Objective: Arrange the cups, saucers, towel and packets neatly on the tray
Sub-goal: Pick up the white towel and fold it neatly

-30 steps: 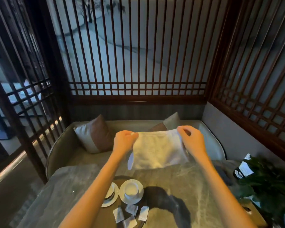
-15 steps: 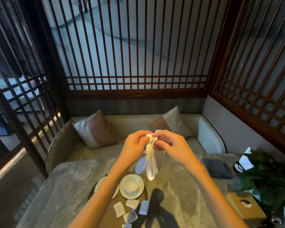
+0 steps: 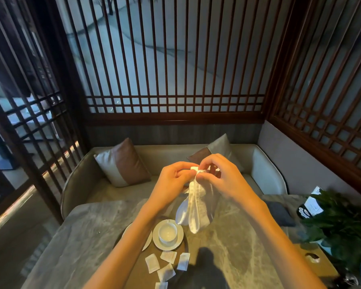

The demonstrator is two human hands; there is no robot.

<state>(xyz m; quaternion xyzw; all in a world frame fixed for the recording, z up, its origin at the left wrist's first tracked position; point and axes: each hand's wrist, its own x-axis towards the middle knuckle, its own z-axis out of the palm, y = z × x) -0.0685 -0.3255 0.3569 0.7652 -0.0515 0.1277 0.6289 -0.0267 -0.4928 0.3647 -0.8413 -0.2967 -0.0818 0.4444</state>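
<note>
Mid-frame, left hand (image 3: 171,180) and right hand (image 3: 223,180) pinch the towel (image 3: 194,207) by its top edge; it hangs limp, light, best held by its corners.

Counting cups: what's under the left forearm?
The rim of a second saucer shows either side of the left forearm, beside the white cup. Any cup on it is covered.
</note>
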